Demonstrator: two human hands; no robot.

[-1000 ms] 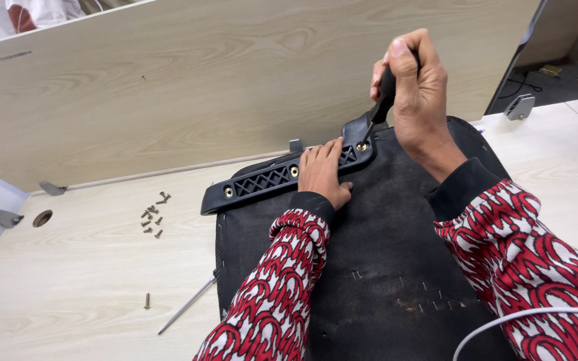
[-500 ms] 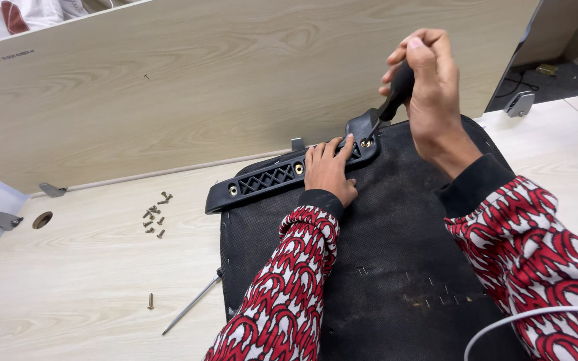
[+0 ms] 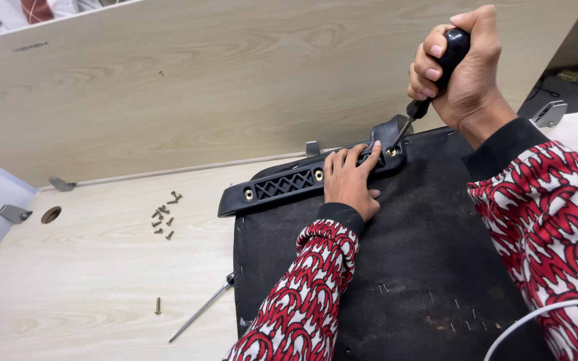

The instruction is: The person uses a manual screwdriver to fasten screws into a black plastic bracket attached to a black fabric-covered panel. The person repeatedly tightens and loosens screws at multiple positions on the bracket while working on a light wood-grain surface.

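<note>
At the right end of the black plastic bracket (image 3: 306, 180), the person's right hand (image 3: 459, 67) is clenching the dark handle of a screwdriver (image 3: 436, 70), whose shaft is slanting down and to the left so that its tip is sitting on the brass screw (image 3: 391, 152) in the bracket's raised end. The left hand (image 3: 350, 180) is lying flat and open-fingered on the bracket just left of that screw, gripping nothing and pressing the part onto the black fabric-covered panel (image 3: 423, 267) beneath it.

Judging by this, the step in hand is the turning of the end screw; whether it is going in or coming out cannot be told. Two more brass fittings are showing along the bracket to the left of the pressing hand, one beside the fingers and one near the far left end. The next move is likely calling for steady downward force along the shaft, the tip kept seated in the screw head, and the bracket held from shifting.

Left of the bracket, on the pale wooden tabletop (image 3: 68, 287), a small cluster of loose screws (image 3: 164, 217) is lying. Below the bracket's left end, a single screw (image 3: 158, 305) and a thin metal rod (image 3: 202, 311) are resting beside the panel's edge. Behind the bracket, a wood-grain board (image 3: 235, 80) is standing upright.
</note>
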